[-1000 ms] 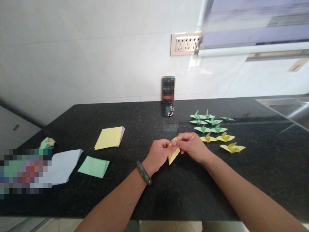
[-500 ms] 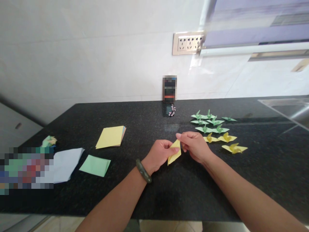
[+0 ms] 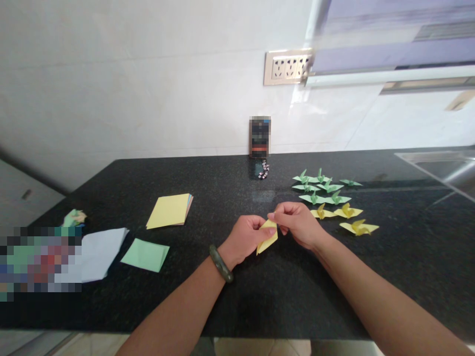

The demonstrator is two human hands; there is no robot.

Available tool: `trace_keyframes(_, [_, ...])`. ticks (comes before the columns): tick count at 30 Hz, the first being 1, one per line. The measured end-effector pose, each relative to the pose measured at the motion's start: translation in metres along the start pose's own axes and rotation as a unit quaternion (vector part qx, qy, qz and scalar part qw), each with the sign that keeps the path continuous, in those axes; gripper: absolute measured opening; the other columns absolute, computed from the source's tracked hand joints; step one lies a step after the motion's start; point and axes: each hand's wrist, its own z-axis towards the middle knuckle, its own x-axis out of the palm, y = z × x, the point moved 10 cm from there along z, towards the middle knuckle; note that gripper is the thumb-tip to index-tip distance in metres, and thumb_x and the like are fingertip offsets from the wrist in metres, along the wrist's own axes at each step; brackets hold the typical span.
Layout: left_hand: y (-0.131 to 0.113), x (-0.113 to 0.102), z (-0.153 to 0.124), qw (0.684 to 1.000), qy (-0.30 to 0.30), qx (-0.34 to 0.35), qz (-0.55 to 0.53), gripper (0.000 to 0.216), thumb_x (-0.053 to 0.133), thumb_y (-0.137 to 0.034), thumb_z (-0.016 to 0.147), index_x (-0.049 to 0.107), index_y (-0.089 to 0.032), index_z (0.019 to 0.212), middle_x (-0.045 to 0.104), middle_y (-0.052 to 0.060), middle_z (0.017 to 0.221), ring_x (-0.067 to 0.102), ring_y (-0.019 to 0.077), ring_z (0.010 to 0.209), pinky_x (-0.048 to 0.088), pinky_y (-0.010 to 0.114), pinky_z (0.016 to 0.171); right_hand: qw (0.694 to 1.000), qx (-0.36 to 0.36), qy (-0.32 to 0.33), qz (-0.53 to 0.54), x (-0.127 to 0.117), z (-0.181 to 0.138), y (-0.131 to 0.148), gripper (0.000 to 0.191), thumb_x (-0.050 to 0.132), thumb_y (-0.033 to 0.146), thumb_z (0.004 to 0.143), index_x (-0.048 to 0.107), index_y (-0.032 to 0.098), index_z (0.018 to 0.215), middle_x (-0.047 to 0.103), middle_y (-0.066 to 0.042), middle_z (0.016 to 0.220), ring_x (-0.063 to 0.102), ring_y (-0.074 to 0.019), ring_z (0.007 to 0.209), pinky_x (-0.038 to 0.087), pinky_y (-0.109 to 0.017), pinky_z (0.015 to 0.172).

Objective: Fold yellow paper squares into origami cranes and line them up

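Between my two hands is a folded piece of yellow origami paper [image 3: 267,240], narrow and pointed at its lower end, held above the dark counter. My left hand [image 3: 248,236] grips its side, thumb lying across the front; a dark green bangle circles that wrist. With thumb and fingertips together, my right hand [image 3: 296,222] pinches the paper's upper tip. Just beyond the right hand sit yellow paper cranes [image 3: 359,227], with several green paper cranes [image 3: 314,198] in rows behind them.
To the left lie a stack of coloured paper [image 3: 168,211] with yellow on top, a green folded sheet [image 3: 146,255] and white paper [image 3: 102,254]. A phone [image 3: 260,137] with a beaded strap leans on the wall. A sink edge [image 3: 438,170] is at the right of the counter [image 3: 237,306].
My right fingers have slid slightly down and left at the paper's top tip, now covering more of it. Both hands keep hold of the yellow paper.
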Motion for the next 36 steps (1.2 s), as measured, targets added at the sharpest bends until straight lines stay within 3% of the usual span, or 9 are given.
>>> trace_keyframes(3, [0.000,-0.001,-0.001,1.000,-0.001,-0.001,0.023,0.024,0.067,-0.034,0.062,0.058,-0.012,0.060,0.050,-0.002,0.054,0.039,0.0063,0.047,0.028,0.020,0.045,0.999,0.003,-0.033,0.027,-0.006,0.002,-0.001,0.039,0.068,0.043,0.065,0.048,0.016,0.044,0.041,0.005,0.038,0.034,-0.0048,0.034,0.027,-0.020,0.035])
trace_keyframes(6, [0.003,-0.002,0.000,1.000,-0.003,-0.004,0.025,0.025,0.067,-0.034,0.062,0.057,-0.012,0.059,0.051,-0.002,0.053,0.040,0.0066,0.047,0.028,0.020,0.045,0.998,0.021,-0.039,0.039,-0.011,0.004,-0.003,0.043,0.056,0.054,0.073,0.059,0.015,0.056,0.047,0.003,0.045,0.035,-0.0053,0.035,0.029,-0.020,0.033])
trace_keyframes(12, [-0.003,-0.006,0.003,0.998,-0.020,0.036,0.038,0.021,0.063,-0.032,0.066,0.056,-0.012,0.064,0.052,-0.001,0.058,0.043,0.0075,0.051,0.033,0.021,0.049,0.996,0.013,0.057,-0.065,0.006,0.000,-0.001,0.028,0.071,0.040,0.062,0.059,0.015,0.067,0.052,0.003,0.057,0.043,-0.0065,0.048,0.037,-0.019,0.042])
trace_keyframes(15, [-0.006,-0.008,0.005,0.997,-0.028,0.068,0.038,0.018,0.061,-0.024,0.069,0.054,-0.014,0.082,0.056,-0.001,0.065,0.050,0.0093,0.057,0.037,0.021,0.053,0.997,0.020,0.035,-0.063,0.003,0.001,-0.003,0.022,0.068,0.034,0.064,0.058,0.016,0.068,0.054,0.002,0.064,0.047,-0.0080,0.053,0.040,-0.021,0.048])
trace_keyframes(20, [-0.021,-0.013,0.001,0.984,-0.031,0.134,0.113,0.050,0.055,-0.014,0.071,0.039,-0.019,0.118,0.055,-0.004,0.067,0.050,0.0095,0.058,0.039,0.021,0.057,0.993,-0.018,0.027,-0.112,-0.003,0.004,0.002,0.013,0.064,0.021,0.064,0.059,0.016,0.074,0.061,-0.004,0.097,0.056,-0.0129,0.076,0.045,-0.025,0.064])
trace_keyframes(23, [-0.034,-0.003,-0.007,0.962,0.027,0.176,0.208,0.061,0.052,-0.012,0.072,0.034,-0.022,0.130,0.055,-0.004,0.067,0.051,0.0106,0.061,0.039,0.023,0.062,0.984,-0.034,0.095,-0.143,0.009,0.001,0.001,0.031,0.064,0.022,0.067,0.060,0.018,0.097,0.064,-0.003,0.089,0.057,-0.0137,0.078,0.043,-0.025,0.066])
trace_keyframes(26, [-0.044,-0.009,-0.011,0.948,0.006,0.204,0.246,0.059,0.051,-0.011,0.073,0.038,-0.023,0.129,0.057,-0.003,0.071,0.053,0.0116,0.067,0.040,0.024,0.066,0.968,-0.011,0.143,-0.207,0.017,-0.004,-0.006,0.011,0.060,0.025,0.071,0.062,0.016,0.074,0.057,0.003,0.059,0.047,-0.0087,0.052,0.033,-0.021,0.047])
trace_keyframes(30, [-0.047,-0.035,-0.007,0.963,-0.099,0.209,0.139,0.043,0.058,-0.019,0.072,0.050,-0.019,0.114,0.059,-0.001,0.073,0.054,0.0113,0.065,0.042,0.023,0.063,0.971,-0.006,0.115,-0.209,0.016,-0.005,-0.003,0.020,0.060,0.025,0.071,0.055,0.015,0.054,0.052,0.004,0.048,0.038,-0.0059,0.043,0.025,-0.020,0.042])
trace_keyframes(36, [-0.032,-0.037,-0.001,0.978,-0.111,0.156,-0.083,0.027,0.070,-0.028,0.064,0.062,-0.013,0.086,0.062,0.001,0.068,0.055,0.0109,0.061,0.043,0.023,0.060,0.996,0.054,0.072,-0.004,0.025,-0.010,-0.014,0.022,0.070,0.034,0.064,0.063,0.014,0.063,0.066,-0.002,0.060,0.049,-0.0070,0.046,0.038,-0.021,0.047])
